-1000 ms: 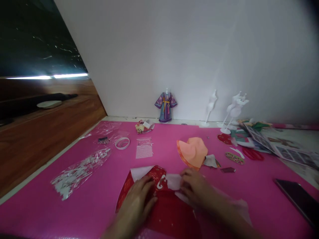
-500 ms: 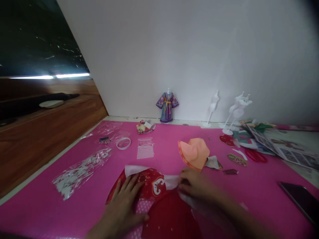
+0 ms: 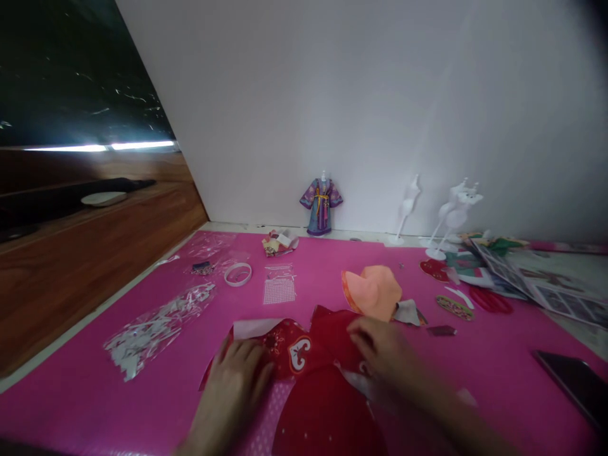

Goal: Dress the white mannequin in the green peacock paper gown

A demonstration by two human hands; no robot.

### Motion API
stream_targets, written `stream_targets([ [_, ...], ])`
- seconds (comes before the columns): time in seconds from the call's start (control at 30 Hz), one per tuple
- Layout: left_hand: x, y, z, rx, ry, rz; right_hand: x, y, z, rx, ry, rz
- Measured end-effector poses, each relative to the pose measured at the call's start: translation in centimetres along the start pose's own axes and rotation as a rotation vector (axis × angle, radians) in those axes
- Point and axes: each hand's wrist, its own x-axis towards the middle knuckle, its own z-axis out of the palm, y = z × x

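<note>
A red patterned fabric piece [image 3: 282, 339] with a white heart-like motif lies in front of me, a pale strip [image 3: 256, 327] along its upper left edge. My left hand [image 3: 237, 373] rests flat on its left part, fingers stretched out. On the right, my right hand [image 3: 380, 348] has curled fingers at the edge of a plain red flap [image 3: 330, 323], somewhat blurred by motion. Below spreads a larger plain red rounded fabric piece [image 3: 327, 411], with pink dotted material [image 3: 273, 405] showing beside it. A peach fabric piece [image 3: 377, 288] lies just beyond my right hand.
The pink mat [image 3: 180, 386] carries a plastic bag of white parts [image 3: 159, 326], a tape roll [image 3: 237, 274], a bead sheet [image 3: 279, 290] and a phone-like dark slab [image 3: 572, 383]. A dressed doll form [image 3: 322, 206] and white mannequins [image 3: 444, 218] stand by the wall.
A plain red flap now lies over the right part of the patterned piece, where a pale strip showed before. My right hand has shifted slightly right; the left hand's fingers are closer together.
</note>
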Motion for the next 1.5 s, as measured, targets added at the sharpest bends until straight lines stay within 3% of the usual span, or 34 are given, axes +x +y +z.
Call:
stream_targets([
  [0.13,-0.3,3.4,0.4,-0.052,-0.006,0.155,-4.5,-0.7,3.2,-0.209,-0.070,-0.300],
  [0.23,-0.4,4.1,1.0,-0.056,-0.029,0.218,-6.9,2.1,5.3,-0.377,-0.046,-0.583],
  [0.3,-0.5,3.5,1.4,-0.052,-0.053,0.216,-8.0,4.7,5.5,-0.413,-0.031,-0.628],
  [0.4,-1.1,1.9,1.8,-0.047,-0.062,0.208,-9.6,7.7,3.7,-0.335,-0.066,-0.608],
  [0.47,-1.7,0.9,1.8,-0.057,-0.063,0.212,-10.4,8.3,1.7,-0.325,-0.125,-0.587],
  [0.57,-1.9,0.3,1.1,-0.089,-0.086,0.178,-10.9,7.1,-1.0,-0.332,-0.184,-0.539],
  [0.67,-0.2,1.5,-0.3,-0.100,-0.101,0.090,-9.8,4.2,-2.2,-0.283,-0.103,-0.449],
  [0.8,4.8,4.5,-0.6,-0.175,-0.135,-0.005,-7.2,0.5,-0.5,-0.170,-0.051,-0.329],
  [0.9,8.6,5.8,1.5,-0.237,-0.220,-0.047,-5.9,-0.4,2.3,-0.075,-0.025,-0.308],
  [1.0,11.1,5.6,4.2,-0.291,-0.298,-0.055,-5.7,-0.1,4.4,-0.066,-0.054,-0.318],
  [1.1,12.4,4.4,5.7,-0.344,-0.356,-0.075,-5.8,0.3,4.9,-0.113,-0.159,-0.316],
  [1.23,13.1,3.5,5.7,-0.385,-0.417,-0.083,-5.8,0.6,4.8,-0.143,-0.284,-0.275],
  [1.5,13.9,1.8,4.9,-0.547,-0.515,-0.003,-5.9,1.0,5.4,-0.107,-0.238,-0.290],
])
